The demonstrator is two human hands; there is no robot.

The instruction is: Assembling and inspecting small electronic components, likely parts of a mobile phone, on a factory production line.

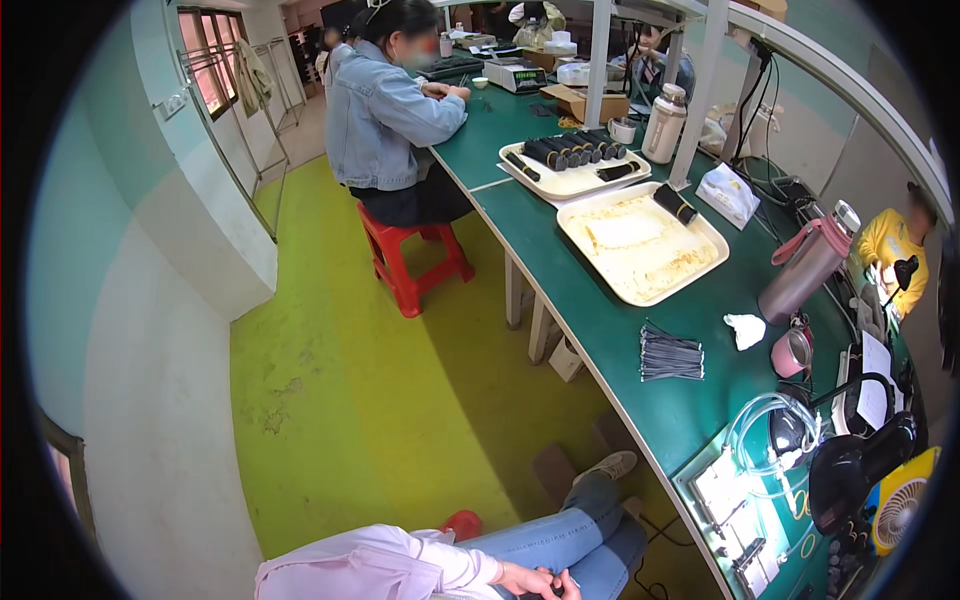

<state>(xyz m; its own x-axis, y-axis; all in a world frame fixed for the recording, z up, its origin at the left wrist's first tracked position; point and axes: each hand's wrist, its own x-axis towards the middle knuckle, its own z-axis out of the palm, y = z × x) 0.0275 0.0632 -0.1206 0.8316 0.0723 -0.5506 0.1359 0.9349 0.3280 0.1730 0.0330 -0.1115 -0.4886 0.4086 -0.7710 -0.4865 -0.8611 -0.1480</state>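
At the lower edge, my left hand (pixel 522 579) comes out of a light pink sleeve (pixel 400 560) and rests over my lap in blue jeans. Its fingers are closed at a small dark thing (pixel 545 594), cut off by the frame, whose kind I cannot make out. Close against it, part of my right hand (pixel 570 585) shows, fingers bent toward the same dark thing. Both hands are low, left of the green worktable (pixel 590 290), touching nothing on it.
On the table stand a stained cream tray (pixel 650 285), another tray (pixel 560 185) with black cylinders, a bundle of dark strips (pixel 671 354), a thermos (pixel 808 265), a pink cup (pixel 791 352), a black lamp (pixel 850 470) and a yellow fan (pixel 903 508). A co-worker (pixel 385 110) sits on a red stool (pixel 410 260).
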